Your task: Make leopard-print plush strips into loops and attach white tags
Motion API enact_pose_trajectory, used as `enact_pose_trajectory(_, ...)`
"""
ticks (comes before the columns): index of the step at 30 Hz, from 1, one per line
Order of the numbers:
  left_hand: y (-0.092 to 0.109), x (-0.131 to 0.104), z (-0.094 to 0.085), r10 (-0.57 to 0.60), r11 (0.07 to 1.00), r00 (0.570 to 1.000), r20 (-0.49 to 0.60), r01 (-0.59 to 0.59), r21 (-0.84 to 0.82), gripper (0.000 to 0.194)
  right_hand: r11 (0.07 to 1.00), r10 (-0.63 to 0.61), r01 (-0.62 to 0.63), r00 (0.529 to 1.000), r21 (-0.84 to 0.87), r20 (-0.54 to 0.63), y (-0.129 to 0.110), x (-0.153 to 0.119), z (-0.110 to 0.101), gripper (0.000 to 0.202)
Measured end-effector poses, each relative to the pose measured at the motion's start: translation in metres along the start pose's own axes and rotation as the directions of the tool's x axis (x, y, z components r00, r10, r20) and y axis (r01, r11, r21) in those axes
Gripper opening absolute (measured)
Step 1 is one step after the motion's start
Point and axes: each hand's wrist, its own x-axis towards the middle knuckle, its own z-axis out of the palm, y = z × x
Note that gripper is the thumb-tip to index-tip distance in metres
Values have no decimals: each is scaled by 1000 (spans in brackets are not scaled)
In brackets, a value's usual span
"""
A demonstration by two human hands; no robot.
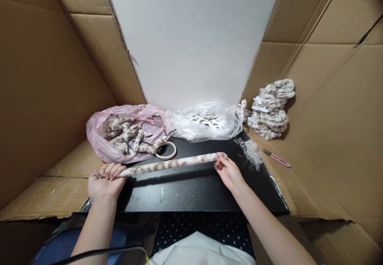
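Note:
A long fluffy strip [176, 162], white with brown spots, is stretched nearly straight above the black table. My left hand [107, 180] is wrapped round its left end in a closed grip. At the other end, my right hand [228, 171] pinches the tip between thumb and fingers. A roll of tape [166, 157] lies on the table just behind the strip. Close behind my left hand is a pink plastic bag [97, 135], open, with several similar spotted fluffy strips [119, 131] inside, some with dark ends sticking out.
A clear plastic bag [182, 125] holding white and brown pieces stands at the back. Loose white fluff [253, 153] and a pink-handled cutter [277, 158] lie to the right. Bundled spotted strips with white tags [272, 109] are stacked there. Cardboard walls [335, 109] enclose the black table [191, 195].

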Motion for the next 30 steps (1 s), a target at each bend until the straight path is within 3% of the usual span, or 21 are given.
enact_pose_trajectory(2,1,4,-1,239,939,962,-128,-196,282,23,995,-65,66,998,-71,3,-5,-4,1,30)
enact_pose_trajectory(4,2,4,4,510,794,832,-221,-356,493,18,967,-126,140,989,-213,78,-10,-9,5,33)
enact_pose_trajectory(5,0,0,10,606,722,765,-217,-415,554,13,938,-148,185,979,-294,142,-13,-11,9,34)
enact_pose_trajectory(6,-3,-6,20,654,666,738,-167,-457,589,7,901,-164,234,963,-366,212,-16,-13,14,35)
enact_pose_trajectory(7,-8,-14,32,672,616,736,-81,-494,614,12,861,-178,288,943,-419,283,-18,-14,19,35)
enact_pose_trajectory(8,-15,-24,47,594,491,778,202,-550,675,11,820,-194,348,916,-455,352,-20,-14,25,34)
enact_pose_trajectory(9,-26,-33,64,376,419,802,464,-594,686,14,770,-213,417,882,-483,422,-22,-14,32,33)
enact_pose_trajectory(10,-39,-41,80,157,415,765,624,-625,662,22,705,-236,494,840,-510,488,-23,-13,39,30)
enact_pose_trajectory(12,-71,-51,110,-192,516,666,721,-556,651,33,526,-287,644,749,-556,597,-25,-8,51,22)
enact_pose_trajectory(14,-107,-51,129,-392,646,563,727,-395,654,30,371,-324,722,690,-585,647,-26,-1,58,15)
enact_pose_trajectory(15,-124,-48,133,-453,702,543,707,-272,659,35,344,-339,726,687,-595,642,-27,3,59,14)
enact_pose_trajectory(17,-152,-38,134,-486,793,587,648,-16,609,43,373,-349,704,710,-604,612,-31,17,58,15)
enact_pose_trajectory(19,-169,-28,131,-497,820,615,612,102,564,44,345,-337,681,733,-646,591,-40,37,56,21)
enact_pose_trajectory(23,-176,-20,125,-455,844,679,576,122,523,41,-79,-300,518,802,-852,516,-66,99,64,28)
enact_pose_trajectory(27,-175,-18,122,-443,835,772,455,172,523,41,-283,-247,373,862,-884,443,-68,164,83,19)
enact_pose_trajectory(30,-177,-15,119,-458,825,813,358,239,513,43,-409,-241,258,894,-875,377,-56,195,92,20)
